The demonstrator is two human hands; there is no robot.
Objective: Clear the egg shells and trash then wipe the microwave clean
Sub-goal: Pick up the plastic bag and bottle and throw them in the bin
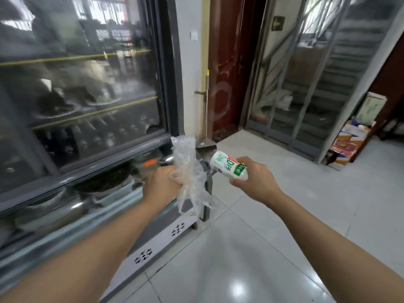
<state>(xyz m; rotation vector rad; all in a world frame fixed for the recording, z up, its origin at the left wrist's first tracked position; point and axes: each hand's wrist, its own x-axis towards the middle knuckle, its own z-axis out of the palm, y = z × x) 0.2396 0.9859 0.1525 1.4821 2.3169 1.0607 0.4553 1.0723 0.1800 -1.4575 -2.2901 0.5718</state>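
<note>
A glossy pale tiled floor [251, 248] spreads below both hands. On it, left of the left hand [160, 186], stands a glass-fronted cabinet [83, 110]. Beyond the hands a long-handled dustpan [205, 143] rests upright; far right of the right hand [254, 179] lie stacked cardboard boxes [349, 143].

A glass-fronted cabinet [83, 101] of dishes lines the left wall beside a dark red door [227, 68], above glossy pale floor tiles [251, 248].
</note>
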